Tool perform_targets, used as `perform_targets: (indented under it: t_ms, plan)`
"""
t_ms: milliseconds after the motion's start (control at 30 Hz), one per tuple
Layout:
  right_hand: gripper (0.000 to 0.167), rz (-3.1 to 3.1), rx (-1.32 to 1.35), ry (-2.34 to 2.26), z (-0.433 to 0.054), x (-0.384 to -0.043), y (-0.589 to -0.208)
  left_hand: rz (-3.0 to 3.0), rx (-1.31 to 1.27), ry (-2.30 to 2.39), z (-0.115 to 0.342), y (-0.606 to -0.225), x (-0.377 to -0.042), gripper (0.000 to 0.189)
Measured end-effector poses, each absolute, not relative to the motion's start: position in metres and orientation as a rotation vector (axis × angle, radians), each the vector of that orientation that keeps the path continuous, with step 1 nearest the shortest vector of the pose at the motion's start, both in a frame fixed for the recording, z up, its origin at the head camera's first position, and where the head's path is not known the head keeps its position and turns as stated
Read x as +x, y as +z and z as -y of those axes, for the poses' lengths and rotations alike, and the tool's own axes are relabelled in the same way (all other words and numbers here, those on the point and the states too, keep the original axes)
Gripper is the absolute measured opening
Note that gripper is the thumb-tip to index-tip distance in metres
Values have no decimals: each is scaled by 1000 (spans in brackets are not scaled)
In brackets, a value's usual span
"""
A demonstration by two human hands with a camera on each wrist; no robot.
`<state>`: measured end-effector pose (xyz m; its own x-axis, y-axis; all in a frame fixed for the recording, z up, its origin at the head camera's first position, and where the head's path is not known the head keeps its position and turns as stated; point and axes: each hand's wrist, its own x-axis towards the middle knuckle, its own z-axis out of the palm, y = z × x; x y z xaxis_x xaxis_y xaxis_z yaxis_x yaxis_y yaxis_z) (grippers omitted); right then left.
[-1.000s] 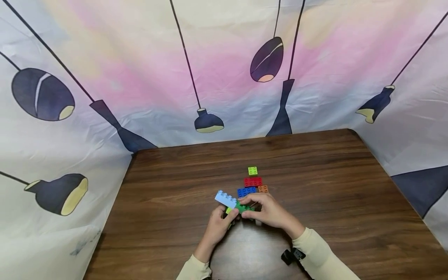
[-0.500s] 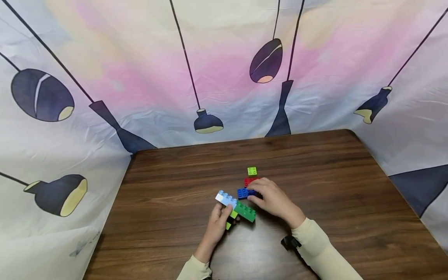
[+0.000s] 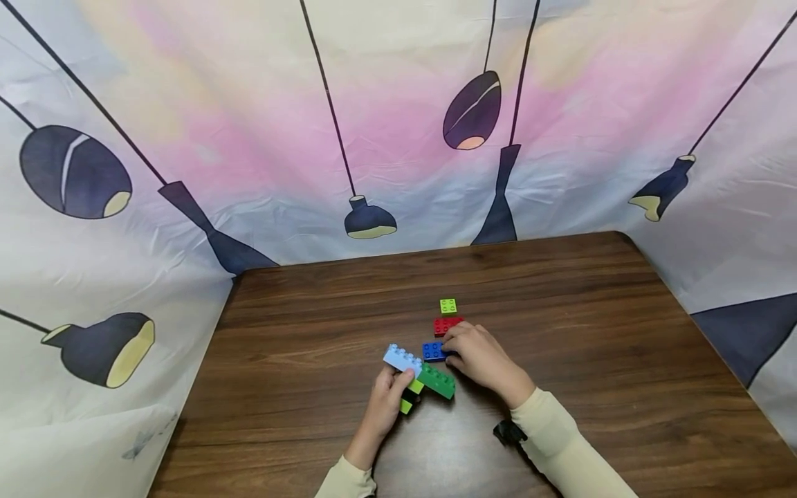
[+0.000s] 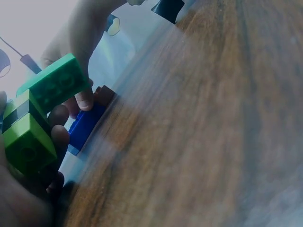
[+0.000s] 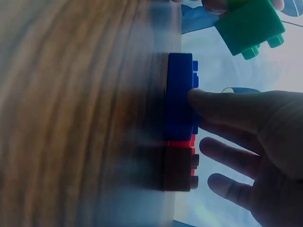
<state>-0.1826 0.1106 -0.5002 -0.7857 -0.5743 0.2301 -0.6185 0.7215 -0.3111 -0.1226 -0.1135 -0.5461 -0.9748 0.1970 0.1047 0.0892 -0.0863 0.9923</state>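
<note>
By the right hand (image 3: 482, 356), the blue block (image 3: 432, 351) is pinched toward its right end, far-side contact hidden. The block lies on the table (image 3: 311, 332), long axis left to right, just beyond the built piece (image 3: 438, 382) gripped by the left hand (image 3: 385, 408). Farther out, red block (image 3: 445, 326), then lime block (image 3: 448, 306); brown block (image 5: 177, 168) at the blue block's right end. No container is seen.

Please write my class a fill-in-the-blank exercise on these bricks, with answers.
1. The dark blue rectangular plastic brick is touched by the person's ____.
2. The left hand holds joined plastic bricks; in the head view, the rightmost is ____.
3. The red rectangular plastic brick lies ____ the dark blue brick and the square lime green plastic brick.

Answers: right hand; green; between.
</note>
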Motion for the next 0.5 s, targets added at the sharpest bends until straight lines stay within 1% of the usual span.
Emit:
perform_targets:
  t_ms: [267,500]
  plan:
    - [9,2821,970,569,-105,-184,-501,-2076,297,2229,114,-544,-121,28]
    - [9,2841,949,639,-104,-182,-502,-2103,229,2205,114,-542,-120,23]
